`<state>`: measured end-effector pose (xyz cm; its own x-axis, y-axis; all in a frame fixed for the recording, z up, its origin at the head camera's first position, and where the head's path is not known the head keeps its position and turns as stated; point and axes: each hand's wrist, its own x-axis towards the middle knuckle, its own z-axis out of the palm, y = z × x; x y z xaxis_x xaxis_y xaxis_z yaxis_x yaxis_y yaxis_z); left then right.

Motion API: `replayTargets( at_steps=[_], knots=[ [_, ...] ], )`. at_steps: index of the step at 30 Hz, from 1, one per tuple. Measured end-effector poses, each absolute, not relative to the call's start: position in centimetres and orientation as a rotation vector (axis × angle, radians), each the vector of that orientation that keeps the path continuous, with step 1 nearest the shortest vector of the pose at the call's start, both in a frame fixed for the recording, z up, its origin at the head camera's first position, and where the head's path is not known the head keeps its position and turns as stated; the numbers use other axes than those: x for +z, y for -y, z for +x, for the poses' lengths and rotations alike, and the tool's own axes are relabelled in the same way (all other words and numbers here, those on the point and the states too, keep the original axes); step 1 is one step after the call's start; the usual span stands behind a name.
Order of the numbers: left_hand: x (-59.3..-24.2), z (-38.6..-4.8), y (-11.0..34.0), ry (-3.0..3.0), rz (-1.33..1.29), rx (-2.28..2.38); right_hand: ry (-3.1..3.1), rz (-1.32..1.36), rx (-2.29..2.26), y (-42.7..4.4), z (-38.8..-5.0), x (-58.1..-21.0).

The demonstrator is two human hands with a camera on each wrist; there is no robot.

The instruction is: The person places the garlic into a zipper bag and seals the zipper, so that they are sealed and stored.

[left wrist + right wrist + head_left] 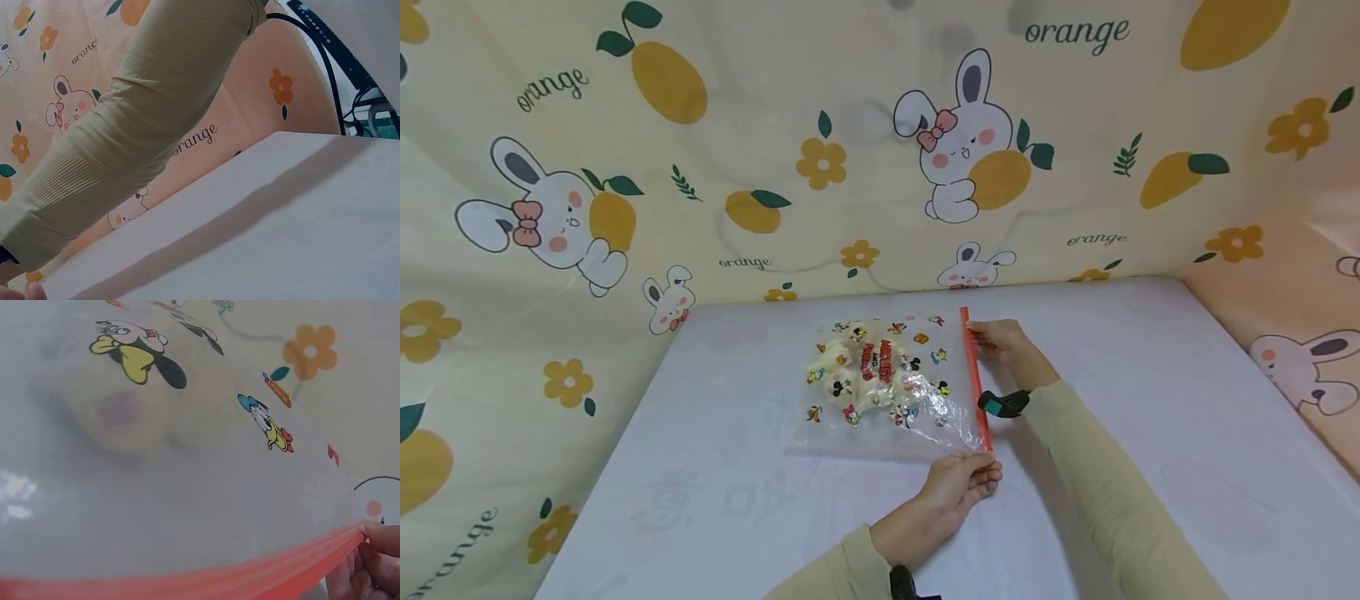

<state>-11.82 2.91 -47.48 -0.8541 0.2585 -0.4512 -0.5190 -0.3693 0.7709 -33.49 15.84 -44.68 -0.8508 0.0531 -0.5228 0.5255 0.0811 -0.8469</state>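
A clear zip-top bag (951, 346) printed with cartoon characters lies on the table, its red zip edge (973, 375) towards the right. Pale yellowish rounded objects (835, 358) sit inside it; their exact kind is hard to tell through the print. At the far end of the red edge my right hand (1006, 343) pinches the corner, and the right wrist view shows thumb and fingers (381, 540) on that strip (269, 578). My left hand (951, 492) grips the near corner between thumb and curled fingers. Only a fingertip or two of it enters the left wrist view.
The bag rests on a white-covered table (722, 508). Behind and beside it hangs a cream curtain (865, 125) with rabbits and oranges. Black cables (331, 69) hang past the table's edge in the left wrist view. Dark bands (1006, 404) circle both wrists.
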Motion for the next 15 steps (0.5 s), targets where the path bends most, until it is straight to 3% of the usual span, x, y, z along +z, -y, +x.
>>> replayTargets(
  at_steps=[15],
  knots=[
    [-47.39, -11.81, -2.78, -1.389, -0.371, 2.218, -2.065, 0.606, -1.786, -15.58, -34.23, -45.0]
  ],
)
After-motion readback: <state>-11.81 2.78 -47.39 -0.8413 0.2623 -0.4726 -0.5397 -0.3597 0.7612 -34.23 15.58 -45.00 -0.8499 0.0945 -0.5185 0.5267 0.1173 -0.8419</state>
